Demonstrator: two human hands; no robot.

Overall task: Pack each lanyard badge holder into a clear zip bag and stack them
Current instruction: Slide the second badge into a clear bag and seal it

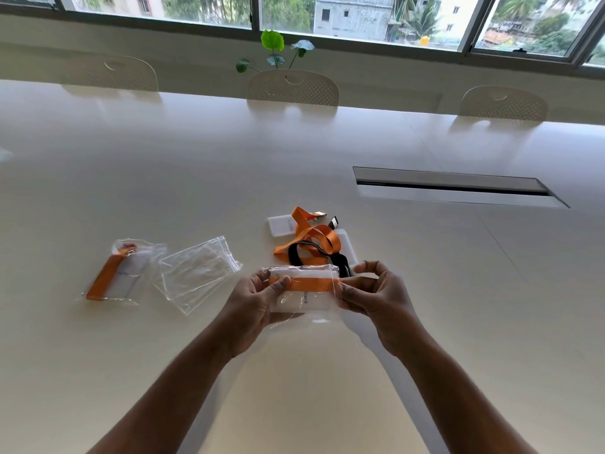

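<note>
Bag (302, 294): thin, slippery film, badge inside; hold by edges.
L hand (258, 298): grips left end.
R hand (373, 290): pinches zip edge.

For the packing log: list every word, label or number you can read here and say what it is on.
"Stark", sideways on the badge holder inside the bag gripped by the left hand and right hand; the first letters are partly hidden, so it may be longer.
Faint mark on the far badge holder: too blurred to read.
Grey building outside the window: scrawl too small to read.
Nothing else legible.
</note>
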